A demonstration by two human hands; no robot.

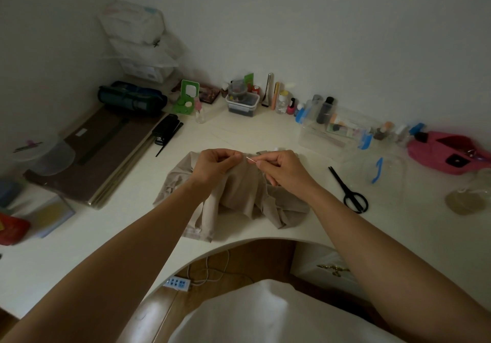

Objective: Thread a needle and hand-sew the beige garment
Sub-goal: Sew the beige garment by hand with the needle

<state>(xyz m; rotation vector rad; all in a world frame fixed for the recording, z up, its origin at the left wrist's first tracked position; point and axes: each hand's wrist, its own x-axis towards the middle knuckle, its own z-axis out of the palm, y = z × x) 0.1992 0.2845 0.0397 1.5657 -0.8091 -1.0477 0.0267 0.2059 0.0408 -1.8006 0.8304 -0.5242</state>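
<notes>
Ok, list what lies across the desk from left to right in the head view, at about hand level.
black stapler → left hand → needle → right hand → black scissors → pink pouch

The crumpled beige cloth garment (pixel 239 195) looks matt and soft. The thin metal needle (pixel 251 159) pinched in my right hand (pixel 285 168) glints. The smooth white tabletop (pixel 239 132) has a dull sheen; at three o'clock, the long black scissors (pixel 340 180) look like matt plastic.

Dim, flat light; wide-angle bending at edges; soft shadows.
</notes>
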